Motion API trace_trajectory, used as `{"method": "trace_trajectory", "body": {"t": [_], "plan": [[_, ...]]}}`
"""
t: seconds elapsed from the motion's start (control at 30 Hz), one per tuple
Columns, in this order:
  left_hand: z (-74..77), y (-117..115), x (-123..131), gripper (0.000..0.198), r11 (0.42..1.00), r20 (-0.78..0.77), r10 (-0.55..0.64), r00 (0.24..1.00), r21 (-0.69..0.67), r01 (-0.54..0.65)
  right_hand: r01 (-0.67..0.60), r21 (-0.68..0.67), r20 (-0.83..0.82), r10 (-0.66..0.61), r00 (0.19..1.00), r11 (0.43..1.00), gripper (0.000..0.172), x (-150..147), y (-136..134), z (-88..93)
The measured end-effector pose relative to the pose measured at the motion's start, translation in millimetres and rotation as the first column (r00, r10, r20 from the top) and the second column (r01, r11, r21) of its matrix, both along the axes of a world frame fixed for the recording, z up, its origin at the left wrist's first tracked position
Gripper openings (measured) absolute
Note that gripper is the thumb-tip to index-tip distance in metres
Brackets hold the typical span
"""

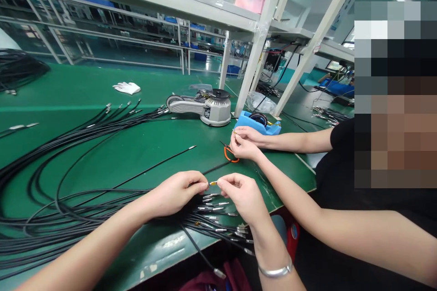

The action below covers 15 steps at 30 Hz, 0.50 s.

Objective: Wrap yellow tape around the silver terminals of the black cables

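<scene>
**Two hands pinch a gold-coloured tip (213, 183) on a black cable (218, 168)**

The left hand (175, 193) and right hand (242, 198) meet over the bench, both closed in a fingertip pinch. The tip sits in the narrow gap between them, gripped at the thumb and forefinger of each hand, though the fingers hide exactly how it is held. A silver bangle (275, 271) circles the right wrist.

Directly below the hands fans a sheaf of metal-tipped cable ends (213, 209), nearly touching the left hand's heel, while their long black lengths (68, 200) sweep away across the green bench mat (85, 82) to the left. All of this lies in front of the grey electric tape dispenser (215, 110), which serves as the easiest marker here.

Just right of that dispenser stands a blue tape holder (257, 123). In front of the holder, a co-worker's two hands (246, 141) reach in from the right, fingertips together on something small, with orange-handled scissors (231, 154) lying just under them. A white glove (127, 87) lies behind and left of the dispenser, and a black cable coil (20, 68) lies much farther left. Pale metal shelving (259, 50) rises behind and right of it.
</scene>
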<state>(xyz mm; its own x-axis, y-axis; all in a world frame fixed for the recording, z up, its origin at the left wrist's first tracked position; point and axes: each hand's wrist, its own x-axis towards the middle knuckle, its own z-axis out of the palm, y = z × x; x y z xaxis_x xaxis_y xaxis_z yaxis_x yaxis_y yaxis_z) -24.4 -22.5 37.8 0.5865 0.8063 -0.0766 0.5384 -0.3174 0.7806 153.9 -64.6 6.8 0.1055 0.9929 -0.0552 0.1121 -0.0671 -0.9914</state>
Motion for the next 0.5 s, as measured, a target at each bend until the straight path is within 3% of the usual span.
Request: {"method": "trace_trajectory", "body": {"t": [0.23, 0.5], "plan": [[0.0, 1.9, 1.6, 0.026, 0.981, -0.112, -0.075, 0.991, 0.169, 0.094, -0.012, -0.030, -0.014, 0.011, 1.000, 0.999, 0.020, -0.3, -1.2, -5.4], [4.2, 3.1, 5.6, 0.024, 0.988, -0.111, -0.151, 0.982, -0.004, 0.152, -0.049, -0.019, -0.033, 0.048, 0.998, 0.999, 0.019, 2.0, -3.6, -8.4]]}}
